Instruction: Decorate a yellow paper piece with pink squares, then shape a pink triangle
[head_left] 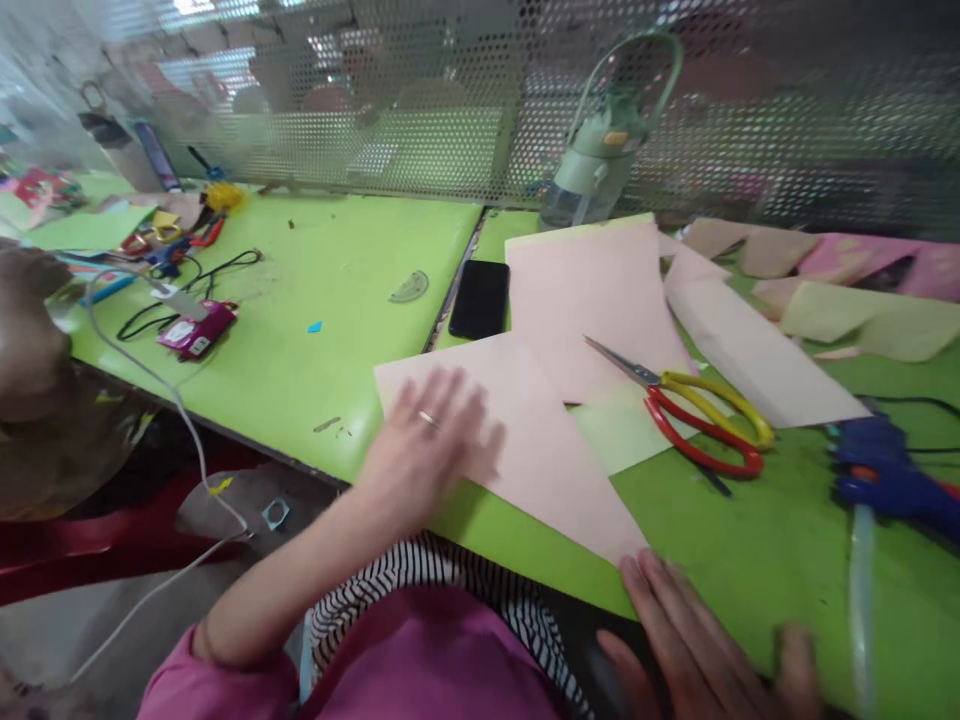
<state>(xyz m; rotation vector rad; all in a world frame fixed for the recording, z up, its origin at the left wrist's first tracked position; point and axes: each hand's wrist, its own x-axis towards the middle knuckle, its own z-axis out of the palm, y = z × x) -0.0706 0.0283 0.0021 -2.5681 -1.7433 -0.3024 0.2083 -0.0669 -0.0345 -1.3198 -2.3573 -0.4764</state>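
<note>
A perforated screen [315, 110] stood behind the green surface [352, 270], where a pale pink sheet [540, 460] lay near the front edge, left of the scissors [660, 383] and nearer than the phone [480, 298]. The left hand [420, 450], blurred, was spread over the sheet's left part, its fingers open and gripping nothing; whether it pressed or skimmed could not be told. The right hand [694, 635] had its fingers straight and together, their tips at the sheet's near-right corner, with no visible pinch. Flattening seemed best done by pinning that corner and sweeping the left palm away from it, lightly, against wrinkles. The sheet's long axis ran diagonally, far left to near right, its narrow tip pointing at the right hand.
</note>
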